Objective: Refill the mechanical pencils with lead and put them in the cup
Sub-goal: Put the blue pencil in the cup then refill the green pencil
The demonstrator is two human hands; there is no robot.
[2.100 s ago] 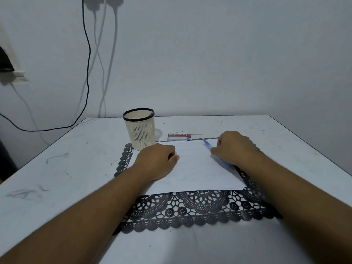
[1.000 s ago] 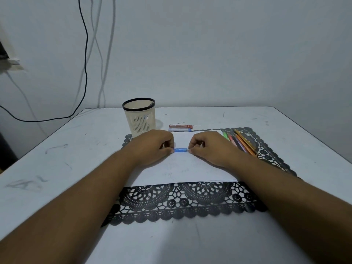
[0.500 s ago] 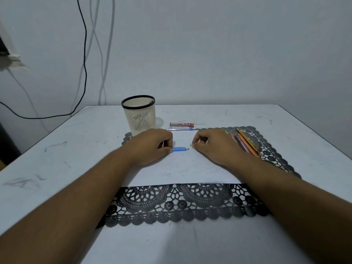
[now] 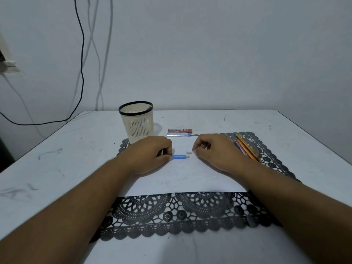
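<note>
Left hand (image 4: 150, 155) grips the blue pencil (image 4: 179, 157)—right hand (image 4: 213, 151) fingers pinch, seemingly, something tiny.

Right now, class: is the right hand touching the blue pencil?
Apart. The head view shows white paper between the right hand and the blue pencil.

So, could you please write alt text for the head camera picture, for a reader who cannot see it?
A person's left hand holds a blue mechanical pencil on white paper, while the right hand pinches something small and pale just off its open end. Behind stand a mesh cup, two lead cases and more pencils on a black lace mat.
</note>
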